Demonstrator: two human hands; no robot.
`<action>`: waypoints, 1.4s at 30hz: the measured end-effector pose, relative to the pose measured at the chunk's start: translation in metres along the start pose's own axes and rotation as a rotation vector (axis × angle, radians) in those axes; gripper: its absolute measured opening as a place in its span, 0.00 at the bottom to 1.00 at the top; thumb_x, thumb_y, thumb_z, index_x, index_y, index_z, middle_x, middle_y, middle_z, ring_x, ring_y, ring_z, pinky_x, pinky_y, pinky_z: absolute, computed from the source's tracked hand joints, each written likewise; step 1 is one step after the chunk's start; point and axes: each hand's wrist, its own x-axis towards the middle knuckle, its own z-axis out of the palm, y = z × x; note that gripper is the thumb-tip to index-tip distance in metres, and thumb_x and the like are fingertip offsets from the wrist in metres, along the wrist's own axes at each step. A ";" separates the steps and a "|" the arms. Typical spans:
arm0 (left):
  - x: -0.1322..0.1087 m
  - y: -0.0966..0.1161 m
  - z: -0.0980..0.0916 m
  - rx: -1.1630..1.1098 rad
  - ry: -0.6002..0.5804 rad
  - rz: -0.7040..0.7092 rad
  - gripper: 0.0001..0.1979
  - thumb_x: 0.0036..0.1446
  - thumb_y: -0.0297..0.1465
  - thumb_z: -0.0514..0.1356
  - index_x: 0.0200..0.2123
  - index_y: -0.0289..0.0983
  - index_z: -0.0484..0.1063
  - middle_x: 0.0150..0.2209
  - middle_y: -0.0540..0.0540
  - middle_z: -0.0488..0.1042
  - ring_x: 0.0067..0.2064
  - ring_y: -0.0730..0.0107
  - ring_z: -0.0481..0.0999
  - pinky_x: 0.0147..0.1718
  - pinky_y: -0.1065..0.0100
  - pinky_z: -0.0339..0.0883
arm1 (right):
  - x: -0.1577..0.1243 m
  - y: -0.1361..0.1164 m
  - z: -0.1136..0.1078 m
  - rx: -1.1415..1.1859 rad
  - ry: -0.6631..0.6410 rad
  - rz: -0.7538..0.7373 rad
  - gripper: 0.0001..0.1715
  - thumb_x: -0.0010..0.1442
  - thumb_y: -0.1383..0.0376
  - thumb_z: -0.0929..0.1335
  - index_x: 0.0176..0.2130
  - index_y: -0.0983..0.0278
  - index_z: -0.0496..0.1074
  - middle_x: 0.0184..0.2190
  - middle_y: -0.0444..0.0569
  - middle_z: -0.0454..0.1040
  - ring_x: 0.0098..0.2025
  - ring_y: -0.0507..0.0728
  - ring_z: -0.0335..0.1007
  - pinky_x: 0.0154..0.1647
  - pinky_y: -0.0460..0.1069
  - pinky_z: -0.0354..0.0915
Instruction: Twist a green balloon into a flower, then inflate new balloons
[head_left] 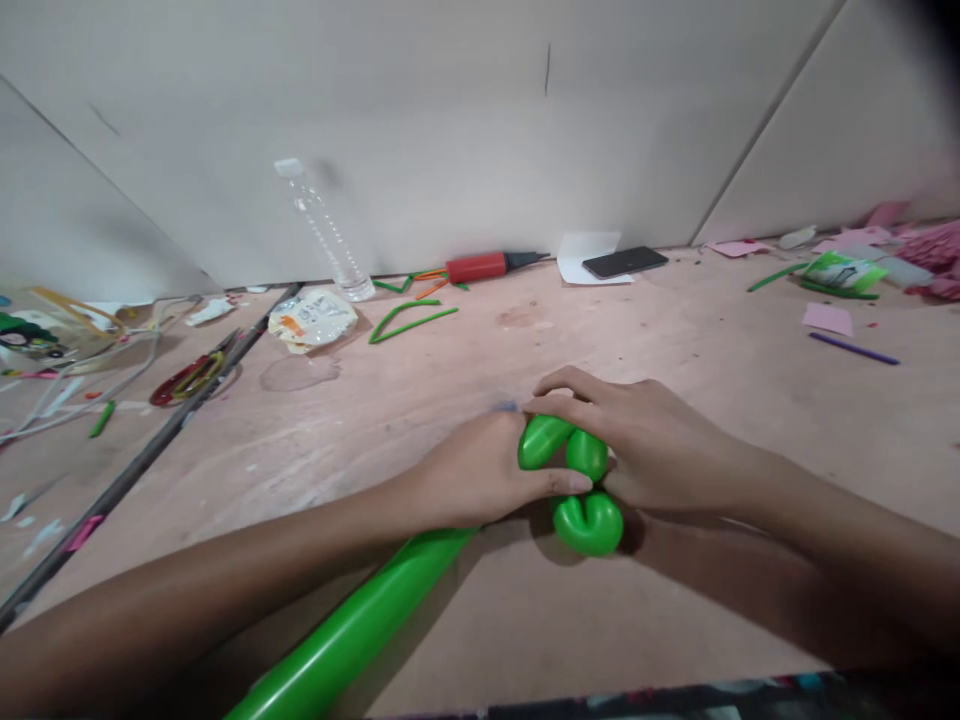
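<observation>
Both hands close on a green balloon (577,490) near the middle of the table (675,320). The left hand (480,470) pinches its twisted bubbles from the left, the right hand (645,440) covers them from the right, and the long tail runs near-left under the left wrist.

plastic bottle (324,232), red pump (487,266), phone (625,262), scissors (187,379)

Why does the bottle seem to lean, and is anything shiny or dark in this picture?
Head view: the wide lens likely tilts the water bottle and splays the wall seams; head view: soft light, dim shadow below the left hand and right hand; head view: pale glare along the green balloon, top right corner darkened.
</observation>
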 end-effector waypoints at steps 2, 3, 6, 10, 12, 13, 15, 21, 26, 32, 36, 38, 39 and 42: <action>-0.001 0.002 0.004 -0.067 0.003 0.018 0.26 0.51 0.53 0.66 0.43 0.38 0.77 0.39 0.46 0.81 0.40 0.57 0.79 0.38 0.64 0.69 | 0.001 -0.006 0.002 0.001 0.027 0.021 0.33 0.54 0.66 0.70 0.59 0.59 0.66 0.57 0.51 0.70 0.40 0.59 0.75 0.31 0.50 0.60; -0.002 0.003 0.006 -0.089 0.010 0.009 0.27 0.49 0.53 0.68 0.43 0.38 0.77 0.38 0.45 0.81 0.40 0.57 0.78 0.37 0.64 0.70 | 0.002 -0.009 0.003 0.002 0.033 0.030 0.31 0.54 0.64 0.71 0.57 0.60 0.67 0.55 0.52 0.71 0.40 0.60 0.75 0.32 0.51 0.59; -0.002 0.002 0.009 -0.163 0.032 -0.032 0.24 0.47 0.46 0.71 0.42 0.36 0.76 0.37 0.45 0.80 0.38 0.59 0.77 0.37 0.64 0.70 | 0.002 -0.014 0.004 -0.004 0.048 0.064 0.26 0.54 0.63 0.71 0.53 0.61 0.69 0.49 0.50 0.73 0.39 0.60 0.74 0.31 0.50 0.57; 0.001 -0.001 0.012 -0.384 0.030 -0.012 0.14 0.48 0.33 0.70 0.38 0.35 0.75 0.33 0.50 0.77 0.34 0.68 0.74 0.34 0.68 0.68 | 0.002 -0.015 0.004 -0.059 0.089 0.093 0.21 0.56 0.66 0.70 0.50 0.61 0.69 0.43 0.48 0.74 0.35 0.57 0.72 0.29 0.50 0.53; 0.002 -0.002 0.013 -0.461 0.057 -0.018 0.13 0.46 0.29 0.70 0.36 0.35 0.75 0.33 0.50 0.76 0.34 0.70 0.74 0.34 0.70 0.68 | 0.001 -0.014 0.002 -0.092 0.104 0.063 0.23 0.56 0.68 0.69 0.52 0.60 0.68 0.44 0.47 0.73 0.35 0.57 0.72 0.29 0.50 0.53; 0.003 -0.002 0.013 -0.494 0.062 -0.023 0.13 0.45 0.28 0.70 0.37 0.35 0.75 0.34 0.50 0.76 0.35 0.70 0.74 0.34 0.70 0.68 | 0.000 -0.013 0.001 -0.102 0.100 0.034 0.26 0.56 0.69 0.69 0.54 0.60 0.67 0.46 0.48 0.73 0.35 0.57 0.72 0.29 0.50 0.54; 0.002 -0.002 0.013 -0.563 0.030 -0.033 0.13 0.44 0.26 0.69 0.37 0.35 0.76 0.34 0.49 0.77 0.35 0.69 0.75 0.34 0.70 0.69 | -0.001 -0.011 -0.002 -0.111 0.051 -0.039 0.34 0.54 0.72 0.69 0.59 0.58 0.64 0.51 0.49 0.71 0.37 0.57 0.72 0.30 0.50 0.55; 0.002 0.004 0.003 -0.516 -0.053 -0.089 0.13 0.41 0.24 0.70 0.35 0.35 0.80 0.33 0.50 0.78 0.35 0.68 0.75 0.36 0.69 0.68 | -0.006 -0.002 -0.008 -0.167 0.048 -0.197 0.37 0.53 0.73 0.69 0.61 0.58 0.64 0.49 0.52 0.70 0.42 0.60 0.70 0.31 0.50 0.57; 0.002 0.003 -0.006 -0.466 -0.040 -0.098 0.10 0.42 0.30 0.71 0.31 0.36 0.80 0.28 0.53 0.75 0.32 0.70 0.72 0.32 0.70 0.64 | -0.010 -0.001 -0.007 -0.232 0.144 -0.179 0.26 0.57 0.71 0.67 0.56 0.61 0.69 0.45 0.51 0.73 0.39 0.58 0.71 0.30 0.50 0.55; -0.002 0.001 -0.009 -0.402 -0.102 -0.035 0.07 0.46 0.28 0.67 0.32 0.36 0.79 0.30 0.52 0.76 0.33 0.69 0.73 0.34 0.70 0.66 | -0.009 -0.006 0.001 -0.293 0.249 -0.174 0.12 0.62 0.69 0.66 0.46 0.63 0.74 0.38 0.49 0.76 0.35 0.56 0.71 0.28 0.50 0.53; -0.007 0.003 -0.007 -0.218 -0.025 -0.008 0.10 0.49 0.30 0.64 0.37 0.37 0.77 0.36 0.49 0.78 0.37 0.63 0.74 0.38 0.66 0.67 | -0.010 -0.005 0.006 -0.312 0.320 -0.199 0.12 0.62 0.68 0.66 0.45 0.64 0.75 0.35 0.48 0.76 0.31 0.56 0.69 0.28 0.52 0.55; -0.009 0.004 -0.008 -0.183 -0.002 0.011 0.10 0.49 0.30 0.63 0.38 0.38 0.76 0.37 0.49 0.78 0.38 0.63 0.74 0.39 0.66 0.67 | -0.010 -0.003 0.006 -0.300 0.326 -0.185 0.15 0.61 0.69 0.66 0.48 0.63 0.74 0.37 0.49 0.77 0.32 0.57 0.70 0.29 0.52 0.58; -0.009 0.004 -0.008 -0.206 -0.022 0.023 0.10 0.49 0.29 0.62 0.38 0.38 0.76 0.36 0.50 0.78 0.37 0.64 0.74 0.38 0.66 0.66 | -0.010 -0.003 0.006 -0.290 0.325 -0.180 0.17 0.60 0.69 0.65 0.49 0.62 0.73 0.38 0.49 0.77 0.34 0.58 0.72 0.31 0.52 0.59; -0.006 0.004 -0.008 -0.342 -0.135 0.037 0.08 0.49 0.27 0.61 0.35 0.37 0.74 0.32 0.52 0.75 0.34 0.69 0.72 0.34 0.69 0.65 | -0.010 0.000 0.005 -0.265 0.310 -0.230 0.23 0.59 0.70 0.65 0.55 0.62 0.70 0.46 0.53 0.77 0.42 0.61 0.74 0.36 0.53 0.64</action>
